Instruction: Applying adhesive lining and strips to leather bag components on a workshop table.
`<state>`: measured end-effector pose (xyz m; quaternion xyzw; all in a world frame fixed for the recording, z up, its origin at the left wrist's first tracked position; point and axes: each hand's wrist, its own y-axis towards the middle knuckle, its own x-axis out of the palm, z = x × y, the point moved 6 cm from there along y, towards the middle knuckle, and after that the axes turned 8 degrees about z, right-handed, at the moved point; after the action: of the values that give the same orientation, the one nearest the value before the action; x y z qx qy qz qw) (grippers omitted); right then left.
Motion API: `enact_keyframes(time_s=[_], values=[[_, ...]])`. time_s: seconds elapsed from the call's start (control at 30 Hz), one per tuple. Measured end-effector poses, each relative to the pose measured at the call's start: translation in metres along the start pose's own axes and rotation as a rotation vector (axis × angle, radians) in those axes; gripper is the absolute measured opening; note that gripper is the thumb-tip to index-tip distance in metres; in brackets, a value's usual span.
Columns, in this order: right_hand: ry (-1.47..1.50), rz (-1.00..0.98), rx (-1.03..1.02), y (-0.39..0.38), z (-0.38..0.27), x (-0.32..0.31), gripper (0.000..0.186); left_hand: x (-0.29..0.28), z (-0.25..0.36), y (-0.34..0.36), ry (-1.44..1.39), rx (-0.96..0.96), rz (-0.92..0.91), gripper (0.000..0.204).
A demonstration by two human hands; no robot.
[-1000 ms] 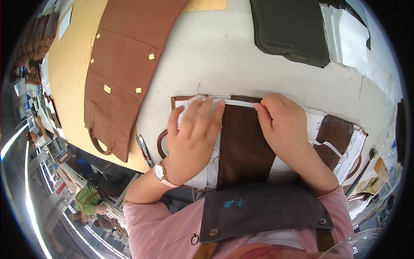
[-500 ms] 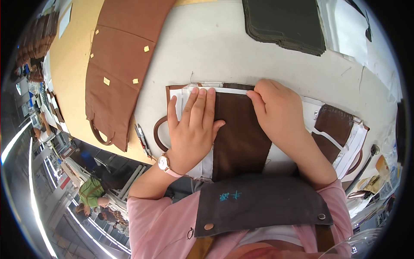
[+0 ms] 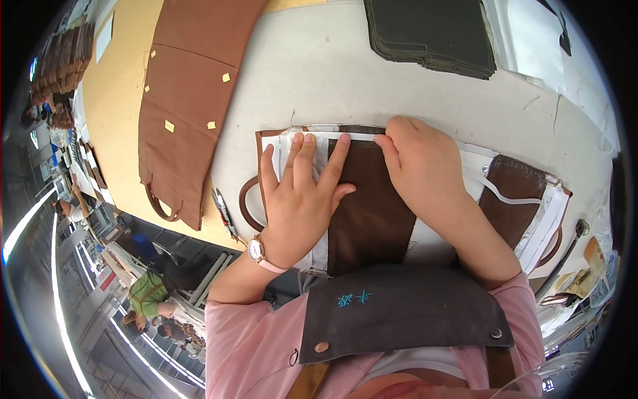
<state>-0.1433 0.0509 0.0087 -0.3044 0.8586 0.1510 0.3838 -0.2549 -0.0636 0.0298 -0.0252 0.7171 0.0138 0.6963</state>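
A brown bag piece (image 3: 372, 199) with white lining lies spread before me, a brown loop handle (image 3: 250, 205) at its left end. Along its far edge runs a narrow white tape (image 3: 362, 137). My left hand (image 3: 299, 193) rests flat on the left part, fingers spread, fingertips pressing the tape and the edge. Just to the right, my right hand (image 3: 425, 159) is closed, pinching the tape between thumb and curled fingers at that edge. The loose tail of tape (image 3: 508, 198) comes out beyond the right wrist and curves over a second brown panel (image 3: 512, 183).
Another brown bag piece (image 3: 189, 100) with small yellow stickers lies at the left. Near it are thread snips (image 3: 224, 211). A stack of dark cut panels (image 3: 432, 36) sits at the far right, beside white sheets (image 3: 531, 46). Co-workers (image 3: 146, 296) are beyond the table's left edge.
My left index finger has spread away from the others, rightward along the tape. My right hand has shifted slightly left, still pinching, and the tape's tail has moved. The view has shifted a little.
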Motion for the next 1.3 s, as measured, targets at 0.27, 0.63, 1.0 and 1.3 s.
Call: enact_keyframes(time_s=[0.27,0.63,1.0,1.3], values=[[-0.013,-0.007,0.011,0.001,0.0,0.001,0.017,-0.001,0.005,0.004,0.011,-0.003,-0.009,0.062],[-0.037,0.035,-0.013,-0.001,0.0,0.002,0.014,-0.01,0.016,0.01,-0.034,-0.122,-0.04,0.055],[-0.023,-0.028,0.165,-0.03,0.044,-0.053,0.019,0.022,0.041,-0.003,-0.21,-0.163,0.072,0.075],[0.114,0.154,0.259,-0.045,0.069,-0.067,0.018,0.024,0.042,-0.004,-0.183,-0.124,0.046,0.072]])
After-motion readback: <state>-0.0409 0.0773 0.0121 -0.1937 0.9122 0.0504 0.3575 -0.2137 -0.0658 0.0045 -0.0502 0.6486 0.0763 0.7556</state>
